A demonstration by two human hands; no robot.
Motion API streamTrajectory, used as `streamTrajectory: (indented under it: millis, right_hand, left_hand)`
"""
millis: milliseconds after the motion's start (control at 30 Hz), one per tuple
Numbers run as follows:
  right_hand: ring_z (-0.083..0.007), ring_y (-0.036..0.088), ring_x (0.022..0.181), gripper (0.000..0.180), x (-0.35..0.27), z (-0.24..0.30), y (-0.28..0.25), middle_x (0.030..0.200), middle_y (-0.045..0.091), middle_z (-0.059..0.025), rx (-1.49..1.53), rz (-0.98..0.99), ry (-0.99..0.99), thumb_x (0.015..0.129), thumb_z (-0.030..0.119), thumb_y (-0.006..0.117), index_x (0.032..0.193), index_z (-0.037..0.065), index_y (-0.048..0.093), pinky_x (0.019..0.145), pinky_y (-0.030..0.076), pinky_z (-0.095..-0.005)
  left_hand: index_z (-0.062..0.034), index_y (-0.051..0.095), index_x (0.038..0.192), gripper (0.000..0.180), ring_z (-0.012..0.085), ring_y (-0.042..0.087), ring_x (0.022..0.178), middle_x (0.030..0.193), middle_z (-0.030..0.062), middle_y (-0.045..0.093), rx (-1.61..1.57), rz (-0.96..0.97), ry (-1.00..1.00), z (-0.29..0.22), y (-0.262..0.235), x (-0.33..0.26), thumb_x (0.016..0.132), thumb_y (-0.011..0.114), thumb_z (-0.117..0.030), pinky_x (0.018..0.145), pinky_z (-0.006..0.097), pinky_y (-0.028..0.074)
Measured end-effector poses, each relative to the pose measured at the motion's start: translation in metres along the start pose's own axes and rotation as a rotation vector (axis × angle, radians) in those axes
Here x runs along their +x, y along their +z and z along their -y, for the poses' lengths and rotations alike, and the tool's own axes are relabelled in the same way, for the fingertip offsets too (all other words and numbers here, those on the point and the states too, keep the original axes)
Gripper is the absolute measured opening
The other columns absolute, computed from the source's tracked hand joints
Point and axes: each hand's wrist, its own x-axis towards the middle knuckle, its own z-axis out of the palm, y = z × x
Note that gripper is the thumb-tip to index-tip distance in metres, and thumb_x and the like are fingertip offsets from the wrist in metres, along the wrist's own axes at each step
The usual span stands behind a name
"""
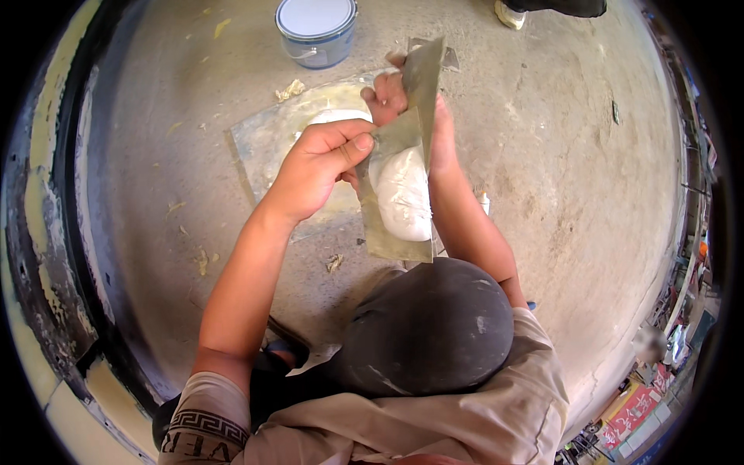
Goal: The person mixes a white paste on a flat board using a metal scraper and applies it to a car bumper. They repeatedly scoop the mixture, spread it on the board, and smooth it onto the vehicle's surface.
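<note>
My left hand (pixel 314 167) pinches the edge of a flat metal scraper (pixel 391 249), thumb on top. A thick lump of white putty (pixel 403 198) sits on that scraper's face. Behind a second metal scraper blade (pixel 425 74), held steeply on edge, is my right hand (pixel 442 136). Its fingers curl on the blade's far side and the blade hides part of the hand. The two scrapers meet or overlap just above the putty. Below them on the floor lies a smeared board (pixel 256 143) with more white putty (pixel 337 116), partly covered by my left hand.
A lidded blue bucket (pixel 322 46) stands beyond the board. Dried scraps (pixel 291 90) lie about the concrete floor. Another person's shoe (pixel 510 15) shows at the far edge. Clutter with a red box (pixel 642 404) lines the right rim. A dark rounded shape (pixel 434 325) covers the near middle.
</note>
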Motion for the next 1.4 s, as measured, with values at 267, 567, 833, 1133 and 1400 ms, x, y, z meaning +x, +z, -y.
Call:
streamTrajectory:
  millis: [267, 567, 833, 1133, 1400]
  right_hand:
    - [-0.0152, 0.061, 0.098, 0.034, -0.064, -0.017, -0.063, 0.108, 0.066, -0.0092, -0.367, -0.06, 0.263, 0.095, 0.015, 0.059, 0.124, -0.003, 0.056, 0.086, 0.049, -0.0284]
    - [-0.0063, 0.061, 0.081, 0.019, -0.078, 0.021, -0.044, 0.09, 0.069, -0.0041, -0.463, -0.392, -0.077, 0.094, 0.008, 0.061, 0.111, 0.001, 0.055, 0.074, 0.047, -0.0224]
    - [-0.0036, 0.056, 0.072, 0.02, -0.07, 0.006, -0.02, 0.08, 0.068, -0.0025, -0.575, -0.386, -0.022, 0.095, 0.01, 0.061, 0.108, -0.001, 0.051, 0.066, 0.042, -0.0188]
    - [0.0004, 0.042, 0.063, 0.016, -0.073, -0.004, -0.001, 0.069, 0.058, 0.0049, -0.665, -0.385, -0.12, 0.093, 0.009, 0.063, 0.102, 0.001, 0.052, 0.057, 0.033, -0.0167]
    - [0.0005, 0.041, 0.064, 0.014, -0.063, 0.007, 0.015, 0.07, 0.057, 0.0059, -0.637, -0.406, -0.339, 0.092, 0.006, 0.063, 0.1, 0.003, 0.051, 0.057, 0.031, -0.0165]
  left_hand:
    - [0.0039, 0.06, 0.119, 0.032, 0.0096, 0.061, 0.07, 0.091, 0.0035, 0.067, -0.105, -0.178, 0.064, -0.02, -0.027, -0.023, 0.097, 0.055, -0.019, 0.063, 0.024, 0.05]
    - [0.008, 0.041, 0.133, 0.041, 0.025, 0.069, 0.087, 0.109, 0.0151, 0.064, -0.152, -0.525, 0.332, -0.007, -0.04, -0.035, 0.101, 0.047, -0.017, 0.08, 0.043, 0.058]
    - [0.0094, 0.042, 0.131, 0.037, 0.0256, 0.068, 0.09, 0.111, 0.0161, 0.062, -0.015, -0.506, 0.49, 0.007, -0.013, -0.047, 0.101, 0.045, -0.012, 0.079, 0.048, 0.059]
    - [0.0123, 0.048, 0.128, 0.041, 0.0209, 0.064, 0.089, 0.106, 0.0174, 0.063, 0.292, -0.482, 0.525, 0.02, 0.017, -0.05, 0.1, 0.05, -0.018, 0.075, 0.043, 0.06]
    - [0.0117, 0.058, 0.117, 0.034, 0.0098, 0.057, 0.064, 0.074, 0.01, 0.063, 0.85, -0.412, 0.565, 0.032, 0.03, -0.063, 0.097, 0.055, -0.015, 0.055, 0.027, 0.046]
